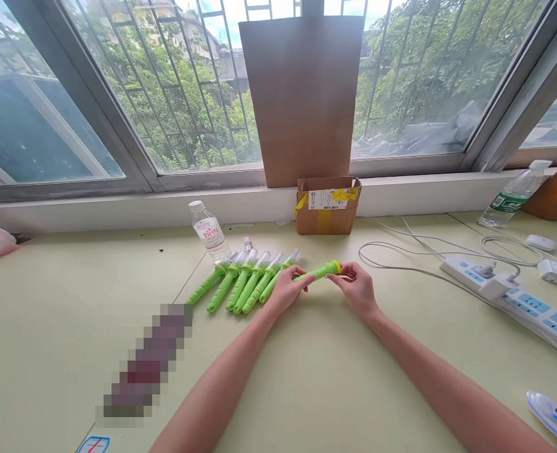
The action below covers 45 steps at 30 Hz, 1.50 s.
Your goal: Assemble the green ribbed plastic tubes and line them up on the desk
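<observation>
My left hand (288, 288) is wrapped round the body of a green tube-shaped handle (320, 272) with a yellow ring at its right end. The fingers of my right hand (356, 287) pinch at that ringed end. No clear cap shows on this handle. Just left of my left hand, several similar green handles (236, 288) with clear tops lie side by side on the table, slanting up to the right. A small clear piece (248, 243) is behind them.
A water bottle (210, 231) stands behind the handles, and a small cardboard box (325, 220) sits by the window. A power strip (518, 302) with cables, another bottle (514, 194) and a white device (554, 420) are at the right. A pixelated patch covers something at the left.
</observation>
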{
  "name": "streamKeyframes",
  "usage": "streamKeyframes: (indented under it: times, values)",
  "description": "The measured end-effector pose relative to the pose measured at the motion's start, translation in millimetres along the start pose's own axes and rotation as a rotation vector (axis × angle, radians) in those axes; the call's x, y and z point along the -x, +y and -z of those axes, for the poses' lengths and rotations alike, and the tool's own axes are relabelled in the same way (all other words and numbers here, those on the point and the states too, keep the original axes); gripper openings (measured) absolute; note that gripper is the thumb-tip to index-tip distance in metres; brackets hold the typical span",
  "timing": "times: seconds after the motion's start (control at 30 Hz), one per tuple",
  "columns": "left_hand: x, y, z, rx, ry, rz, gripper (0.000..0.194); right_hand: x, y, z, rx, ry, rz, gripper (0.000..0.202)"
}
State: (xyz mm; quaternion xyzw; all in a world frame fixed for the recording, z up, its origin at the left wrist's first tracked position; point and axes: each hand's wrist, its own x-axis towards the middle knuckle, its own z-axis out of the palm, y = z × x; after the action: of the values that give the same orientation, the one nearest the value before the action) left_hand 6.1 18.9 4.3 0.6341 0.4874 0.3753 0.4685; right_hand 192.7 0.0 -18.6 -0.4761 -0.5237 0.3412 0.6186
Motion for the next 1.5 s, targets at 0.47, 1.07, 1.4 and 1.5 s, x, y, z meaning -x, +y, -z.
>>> streamKeyframes:
  times: [0.47, 1.07, 1.4, 1.5]
  values:
    - [2.6, -1.9, -3.1, 0.026, 0.037, -0.072, 0.034, -1.2, -0.2, 1.2, -0.014, -0.009, 0.004, 0.037]
    - [-0.1, -0.5, 2.5, 0.074, -0.049, 0.002, 0.040, -2.4, 4.3, 1.2, -0.013, -0.052, 0.000, 0.040]
    - [-1.5, -1.5, 5.5, 0.122, -0.095, 0.021, 0.041, 0.3, 0.4, 0.4, 0.015, -0.068, 0.102, 0.039]
    - [1.1, 1.1, 2.5, 0.086, -0.055, -0.005, 0.039, -0.3, 1.8, 1.1, 0.049, -0.045, 0.128, 0.035]
